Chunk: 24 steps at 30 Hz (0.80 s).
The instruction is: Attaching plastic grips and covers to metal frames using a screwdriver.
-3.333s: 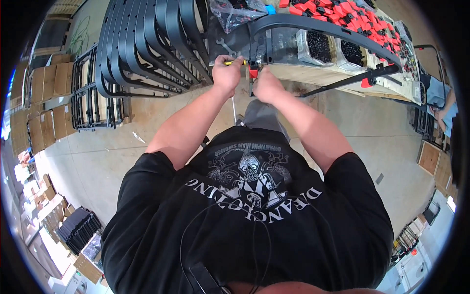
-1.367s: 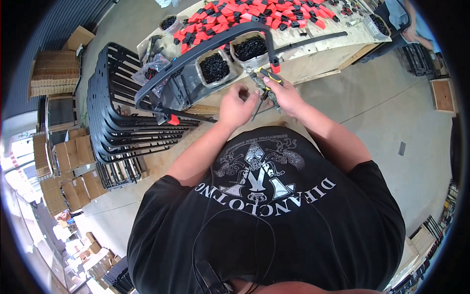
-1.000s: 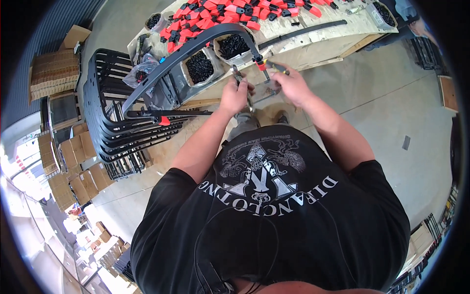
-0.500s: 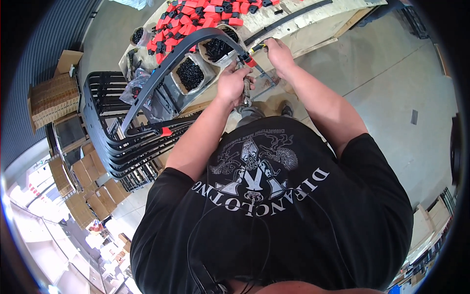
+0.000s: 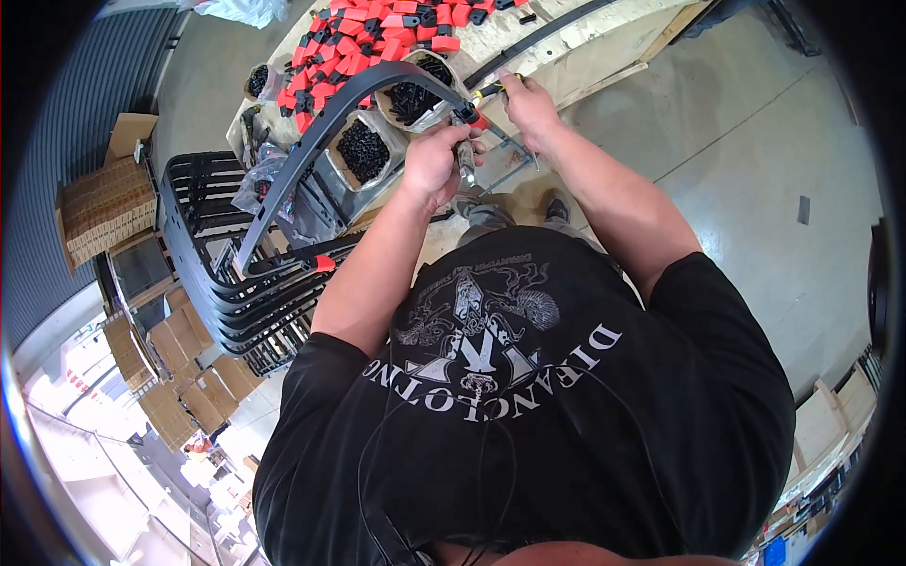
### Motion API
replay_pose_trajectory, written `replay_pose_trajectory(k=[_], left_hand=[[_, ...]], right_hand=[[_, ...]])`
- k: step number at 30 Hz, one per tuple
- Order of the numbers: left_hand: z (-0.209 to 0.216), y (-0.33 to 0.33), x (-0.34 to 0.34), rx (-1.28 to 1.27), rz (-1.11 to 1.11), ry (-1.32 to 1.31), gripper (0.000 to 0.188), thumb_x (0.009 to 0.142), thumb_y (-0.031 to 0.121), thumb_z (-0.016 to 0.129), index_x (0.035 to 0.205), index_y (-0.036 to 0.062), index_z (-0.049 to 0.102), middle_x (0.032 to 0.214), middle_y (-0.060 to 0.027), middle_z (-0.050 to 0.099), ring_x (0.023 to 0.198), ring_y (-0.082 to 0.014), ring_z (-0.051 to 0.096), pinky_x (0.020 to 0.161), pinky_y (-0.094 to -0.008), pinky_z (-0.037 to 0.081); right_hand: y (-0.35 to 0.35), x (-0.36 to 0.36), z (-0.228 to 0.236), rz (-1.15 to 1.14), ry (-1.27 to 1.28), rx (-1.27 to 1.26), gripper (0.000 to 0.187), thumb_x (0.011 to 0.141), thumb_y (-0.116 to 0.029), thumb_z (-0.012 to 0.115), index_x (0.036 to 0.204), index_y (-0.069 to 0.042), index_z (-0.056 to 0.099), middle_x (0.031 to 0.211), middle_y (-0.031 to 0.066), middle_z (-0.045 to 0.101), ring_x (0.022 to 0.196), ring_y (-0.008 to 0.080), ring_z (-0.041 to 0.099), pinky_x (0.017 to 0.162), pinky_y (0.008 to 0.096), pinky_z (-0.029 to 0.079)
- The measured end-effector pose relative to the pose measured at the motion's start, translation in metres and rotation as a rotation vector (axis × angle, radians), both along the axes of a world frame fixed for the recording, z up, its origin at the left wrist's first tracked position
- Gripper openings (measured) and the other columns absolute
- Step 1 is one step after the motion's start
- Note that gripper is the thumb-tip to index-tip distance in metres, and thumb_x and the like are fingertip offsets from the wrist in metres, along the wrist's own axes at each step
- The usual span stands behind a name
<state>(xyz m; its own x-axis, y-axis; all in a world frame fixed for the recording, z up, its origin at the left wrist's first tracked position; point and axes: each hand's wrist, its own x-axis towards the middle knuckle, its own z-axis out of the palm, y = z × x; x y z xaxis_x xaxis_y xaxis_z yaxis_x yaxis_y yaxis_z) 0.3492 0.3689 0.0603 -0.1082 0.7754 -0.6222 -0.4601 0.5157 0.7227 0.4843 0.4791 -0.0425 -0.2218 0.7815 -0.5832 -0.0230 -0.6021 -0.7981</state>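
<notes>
A black curved frame (image 5: 330,113) arches over the bench's near edge, and a red plastic piece (image 5: 479,122) sits near its right end. My left hand (image 5: 435,162) is closed beside that end, gripping a shiny metal hand tool (image 5: 466,164) that looks like a wrench; its jaws are partly hidden. My right hand (image 5: 530,111) is closed round a screwdriver (image 5: 489,91) with a yellow and black handle, pointing left at the frame's end. A thin metal shaft shows below my right hand; what it belongs to I cannot tell. Another red piece (image 5: 325,263) is on the frame's lower end.
Red and black plastic pieces (image 5: 363,42) are heaped on the wooden bench (image 5: 557,66). Two tubs of small black parts, one round (image 5: 363,151), one long (image 5: 415,99), stand nearer me. Stacked black frames (image 5: 236,292) stand at left, with cardboard boxes (image 5: 109,203) beyond.
The view has shifted slightly. My right hand and the screwdriver stay close to the frame's end, tilted a little differently. My left hand keeps its hold on the metal tool.
</notes>
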Motion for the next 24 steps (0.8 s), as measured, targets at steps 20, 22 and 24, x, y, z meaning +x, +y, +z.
replay_pose_trajectory(k=[20,22,24], left_hand=[[-0.035,-0.015,0.000,0.135,-0.096,0.115,0.028,0.100,0.011,0.060,0.124,-0.0039,0.058,0.107,-0.0146,0.069,0.086,-0.0237,0.070,0.074,-0.0372,0.059],[-0.048,-0.013,0.015,0.072,-0.278,0.577,0.027,0.097,0.013,0.066,0.119,-0.0038,0.062,0.099,-0.0135,0.071,0.083,-0.0235,0.071,0.074,-0.0377,0.059],[-0.050,-0.006,0.024,0.025,-0.379,0.803,0.027,0.096,0.012,0.068,0.116,-0.0054,0.063,0.094,-0.0123,0.070,0.079,-0.0224,0.071,0.071,-0.0368,0.059]], right_hand=[[0.040,0.032,0.037,0.564,-0.306,0.110,0.062,0.100,-0.051,0.060,0.110,0.009,0.066,0.090,0.0182,0.069,0.069,0.0233,0.065,0.068,0.0393,0.052],[0.044,0.032,0.046,0.556,-0.290,0.027,0.063,0.099,-0.052,0.061,0.107,0.010,0.066,0.087,0.0183,0.069,0.065,0.0234,0.063,0.065,0.0401,0.051],[0.046,0.031,0.050,0.606,-0.275,-0.047,0.062,0.098,-0.050,0.062,0.104,0.012,0.067,0.087,0.0177,0.070,0.066,0.0244,0.064,0.066,0.0407,0.051]])
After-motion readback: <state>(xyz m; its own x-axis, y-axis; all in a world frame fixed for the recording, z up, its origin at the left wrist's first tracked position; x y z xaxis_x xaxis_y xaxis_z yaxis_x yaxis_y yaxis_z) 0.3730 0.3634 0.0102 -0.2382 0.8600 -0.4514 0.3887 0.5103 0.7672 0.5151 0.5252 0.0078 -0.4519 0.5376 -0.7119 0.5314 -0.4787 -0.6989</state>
